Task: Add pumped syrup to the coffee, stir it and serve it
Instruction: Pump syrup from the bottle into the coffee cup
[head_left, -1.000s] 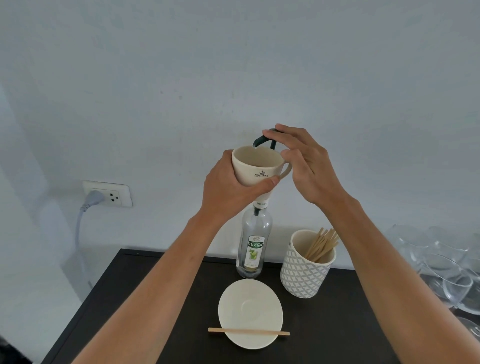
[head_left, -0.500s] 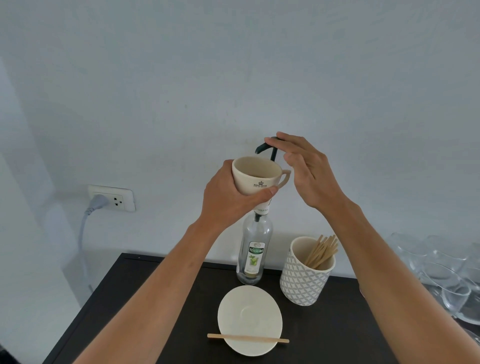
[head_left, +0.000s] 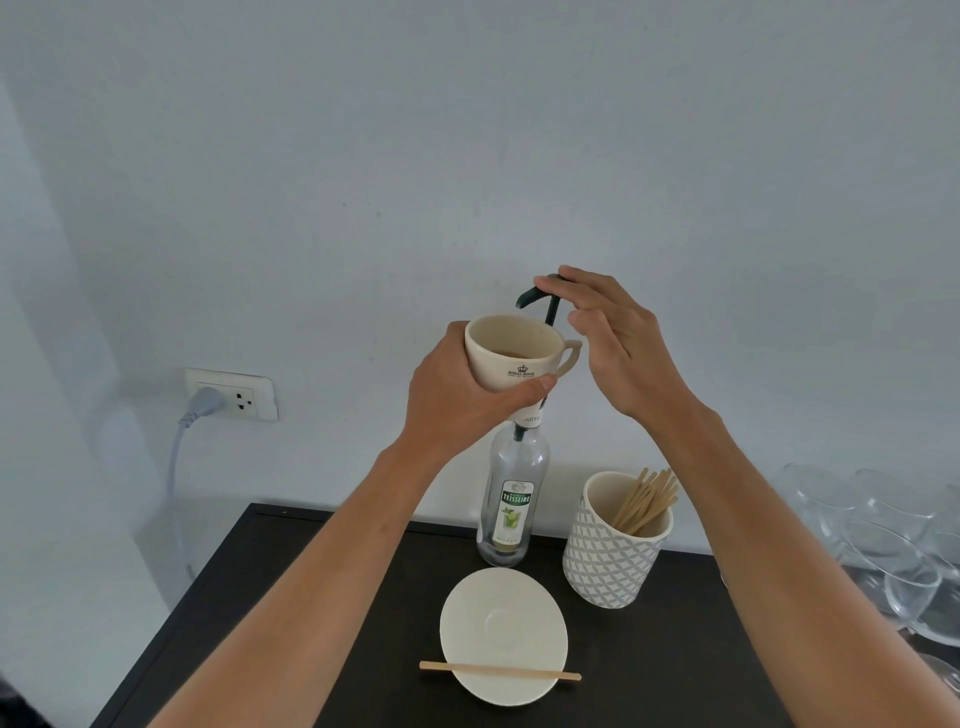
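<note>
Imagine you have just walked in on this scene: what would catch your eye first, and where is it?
The cream cup, gripped by the left hand and held up in the air under the dark pump spout of the syrup bottle, draws the eye first. The right hand rests its fingers on the pump head. Below, on the dark table, an empty saucer waits with a wooden stirrer across its near edge.

White wall socket (head_left: 236, 394) with grey plug (head_left: 207, 403) left; clear glass bowls (head_left: 893, 545) clustered at right edge.
</note>
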